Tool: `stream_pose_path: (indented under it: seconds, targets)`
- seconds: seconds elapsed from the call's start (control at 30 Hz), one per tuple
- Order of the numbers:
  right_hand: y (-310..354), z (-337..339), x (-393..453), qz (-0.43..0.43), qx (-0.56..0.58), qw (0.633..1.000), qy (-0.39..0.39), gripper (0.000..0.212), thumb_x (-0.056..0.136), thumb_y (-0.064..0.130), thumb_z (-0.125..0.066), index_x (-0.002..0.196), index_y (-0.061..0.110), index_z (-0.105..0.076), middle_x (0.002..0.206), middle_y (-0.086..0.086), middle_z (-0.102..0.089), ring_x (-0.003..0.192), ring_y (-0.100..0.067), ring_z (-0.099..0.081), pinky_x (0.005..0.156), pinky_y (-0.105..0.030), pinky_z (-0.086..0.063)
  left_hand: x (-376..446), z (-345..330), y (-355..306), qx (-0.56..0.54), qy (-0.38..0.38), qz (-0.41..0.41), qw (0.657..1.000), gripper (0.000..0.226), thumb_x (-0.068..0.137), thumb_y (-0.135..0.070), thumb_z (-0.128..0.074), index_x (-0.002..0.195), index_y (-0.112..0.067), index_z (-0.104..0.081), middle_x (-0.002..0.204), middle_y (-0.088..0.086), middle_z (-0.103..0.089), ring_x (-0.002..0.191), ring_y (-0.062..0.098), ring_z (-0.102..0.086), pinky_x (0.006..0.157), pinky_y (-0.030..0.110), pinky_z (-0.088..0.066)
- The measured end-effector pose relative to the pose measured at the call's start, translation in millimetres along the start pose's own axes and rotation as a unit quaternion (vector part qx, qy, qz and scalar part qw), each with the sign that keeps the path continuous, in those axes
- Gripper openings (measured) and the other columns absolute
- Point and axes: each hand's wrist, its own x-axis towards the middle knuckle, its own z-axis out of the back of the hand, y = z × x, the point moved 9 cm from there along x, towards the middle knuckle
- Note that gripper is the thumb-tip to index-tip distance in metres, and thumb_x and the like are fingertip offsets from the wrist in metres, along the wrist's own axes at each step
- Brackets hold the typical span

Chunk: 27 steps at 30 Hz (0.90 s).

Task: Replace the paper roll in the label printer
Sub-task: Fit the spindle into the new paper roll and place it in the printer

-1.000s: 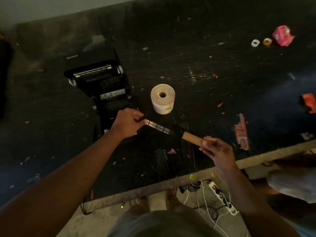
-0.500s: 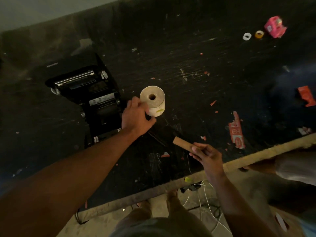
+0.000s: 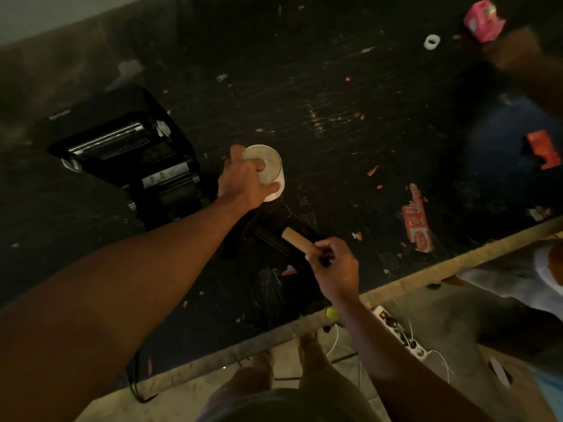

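- Cardboard, tan and bare: the empty core tube [image 3: 300,242] is pinched at its near end by the right hand [image 3: 335,269], fingers curled round it, its long axis running from about four o'clock up to ten o'clock, free end aimed toward the printer.
- White and full, the new paper roll [image 3: 269,170] stands on end on the black worktop [image 3: 335,117], its axis upright and hollow centre facing up; it sits just right of the open label printer [image 3: 137,159], at roughly three o'clock from it.
- Over the roll, the left hand [image 3: 243,181] is clamped from above: thumb on the near side wall, fingers across the top face, one seeming to dip into the centre hole. Whether it has lifted clear of the worktop I cannot tell.
- Left hand is plainly the nearer to the printer. Its bay lies at nine o'clock from the roll, so I judge the roll must tip onto its side, axis across the bay.
- Dark spindle pieces [image 3: 271,239] lie between the hands.
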Motion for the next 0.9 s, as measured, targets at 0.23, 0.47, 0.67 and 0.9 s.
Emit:
stream_pose_path:
  seconds: [0.23, 0.47, 0.67, 0.9]
  targets:
    - [19, -10, 0, 0.044, -0.144, 0.989, 0.001, 0.031, 0.083, 0.033, -0.082, 0.108, 0.026, -0.065, 0.112, 0.006, -0.066, 0.109, -0.019, -0.061, 0.087, -0.035, -0.042, 2, 21, 31, -0.185, 0.001, 0.046, 0.982, 0.042, 0.064, -0.066, -0.084, 0.085, -0.031, -0.074, 0.12, -0.003, -0.061, 0.106, 0.017, -0.064, 0.07, 0.022, -0.045]
    - [113, 20, 22, 0.145, -0.044, 0.986, -0.065, 0.031, 0.09, 0.046, -0.072, 0.114, 0.027, -0.067, 0.111, 0.008, -0.062, 0.095, -0.008, -0.06, 0.09, -0.037, -0.051, -67, 24, 48, -0.458, 0.031, 0.157, 0.875, 0.037, 0.051, -0.065, -0.087, 0.077, -0.041, -0.081, 0.104, -0.007, -0.078, 0.101, 0.015, -0.074, 0.093, 0.048, -0.062]
    - [187, 6, 22, 0.23, -0.059, 0.971, -0.001, 0.032, 0.086, 0.037, -0.076, 0.116, 0.026, -0.071, 0.117, 0.005, -0.061, 0.111, -0.013, -0.059, 0.095, -0.04, -0.053, -112, 21, 47, -0.514, 0.021, 0.179, 0.838, 0.028, 0.061, -0.059, -0.088, 0.081, -0.041, -0.081, 0.093, -0.012, -0.08, 0.092, 0.009, -0.077, 0.092, 0.048, -0.063]
    - [184, 16, 7, 0.225, -0.004, 0.974, 0.007, 0.015, 0.087, 0.024, -0.079, 0.092, 0.031, -0.066, 0.102, 0.012, -0.062, 0.097, -0.008, -0.062, 0.084, -0.029, -0.056, -138, 29, 63, -0.539, -0.049, 0.203, 0.816, 0.028, 0.059, -0.067, -0.084, 0.076, -0.045, -0.078, 0.106, -0.009, -0.074, 0.106, 0.013, -0.07, 0.095, 0.047, -0.061]
